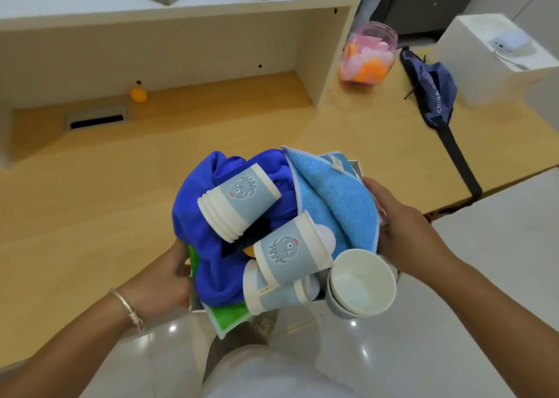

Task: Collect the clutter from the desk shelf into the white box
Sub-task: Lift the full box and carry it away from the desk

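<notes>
Overfull white box (354,165) between left grip (169,279) and right grip (393,216)

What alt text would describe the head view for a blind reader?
Both hands, left and right, hold a white box heaped with blue cloths and paper cups. One orange ball remains on the desk shelf.

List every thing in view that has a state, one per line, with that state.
white box: overfull, held by both hands
left hand: grips the box's side
right hand: grips the box's other side
paper cups: lying tipped on the cloths
bowls: nested, tilted at the box's edge
orange ball: left on the shelf
jar: upright, lid off
</notes>
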The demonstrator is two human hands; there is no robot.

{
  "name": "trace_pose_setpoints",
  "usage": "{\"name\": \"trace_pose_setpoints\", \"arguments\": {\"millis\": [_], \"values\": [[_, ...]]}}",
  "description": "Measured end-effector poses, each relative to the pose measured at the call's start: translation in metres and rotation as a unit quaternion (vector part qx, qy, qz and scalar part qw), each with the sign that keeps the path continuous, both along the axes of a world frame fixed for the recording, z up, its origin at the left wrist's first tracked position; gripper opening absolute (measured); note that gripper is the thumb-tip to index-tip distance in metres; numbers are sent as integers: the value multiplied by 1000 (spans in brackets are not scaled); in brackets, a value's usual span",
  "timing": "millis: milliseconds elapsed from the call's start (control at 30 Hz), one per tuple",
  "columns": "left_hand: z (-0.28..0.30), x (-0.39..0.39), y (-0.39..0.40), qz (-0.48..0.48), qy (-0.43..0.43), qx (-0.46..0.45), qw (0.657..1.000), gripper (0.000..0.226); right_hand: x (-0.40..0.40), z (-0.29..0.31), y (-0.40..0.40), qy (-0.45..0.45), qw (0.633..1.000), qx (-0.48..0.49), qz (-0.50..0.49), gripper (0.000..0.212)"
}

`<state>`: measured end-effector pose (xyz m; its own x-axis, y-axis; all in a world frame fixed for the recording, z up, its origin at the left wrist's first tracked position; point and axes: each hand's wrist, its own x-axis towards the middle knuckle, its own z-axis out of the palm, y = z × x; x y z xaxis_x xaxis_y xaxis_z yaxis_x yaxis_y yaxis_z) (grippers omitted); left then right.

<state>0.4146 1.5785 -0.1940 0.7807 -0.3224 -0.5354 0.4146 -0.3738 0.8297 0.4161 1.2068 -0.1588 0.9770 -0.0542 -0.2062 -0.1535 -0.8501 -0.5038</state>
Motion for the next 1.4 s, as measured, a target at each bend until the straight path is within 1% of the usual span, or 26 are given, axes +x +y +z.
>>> {"name": "trace_pose_setpoints", "arguments": {"millis": [67, 167, 300, 333, 467, 533, 667, 800, 933, 1000, 1100, 1300, 1400], "values": [[5, -1, -23, 16, -5, 8, 1000, 72, 8, 0, -23, -2, 1000, 8, 15, 84], [10, -12, -62, 45, -23, 20, 999, 70, 15, -3, -60, -14, 999, 6, 46, 87], [8, -52, -122, 95, -57, 36, 993, 70, 13, -12, -115, -32, 994, 7, 105, 89], [7, -63, -138, 114, -56, 44, 991, 68, 12, -13, -130, -36, 992, 10, 122, 88], [11, -116, -197, 179, 0, 68, 982, 50, -2, -15, -180, -31, 983, 16, 178, 87], [10, -144, -222, 190, -2, 67, 979, 46, -13, -16, -199, -25, 979, 3, 200, 86], [4, -190, -256, 192, -6, 64, 979, 50, -49, -21, -228, -12, 976, -1, 217, 86], [-14, -227, -269, 179, 7, 64, 982, 50, -89, -34, -239, -1, 978, -2, 207, 86], [-44, -257, -260, 174, 18, 41, 984, 68, -127, -56, -233, 14, 984, 23, 176, 80], [-64, -269, -249, 160, 15, 47, 986, 71, -147, -73, -225, 16, 986, 43, 160, 75], [-97, -283, -232, 138, 5, 63, 988, 70, -176, -110, -211, 10, 987, 76, 140, 68], [-190, -291, -208, 109, 12, 76, 991, 64, -214, -216, -195, 28, 994, 70, 84, 79], [-245, -290, -206, 99, 24, 87, 991, 61, -221, -272, -196, 42, 995, 58, 63, 78]]}}
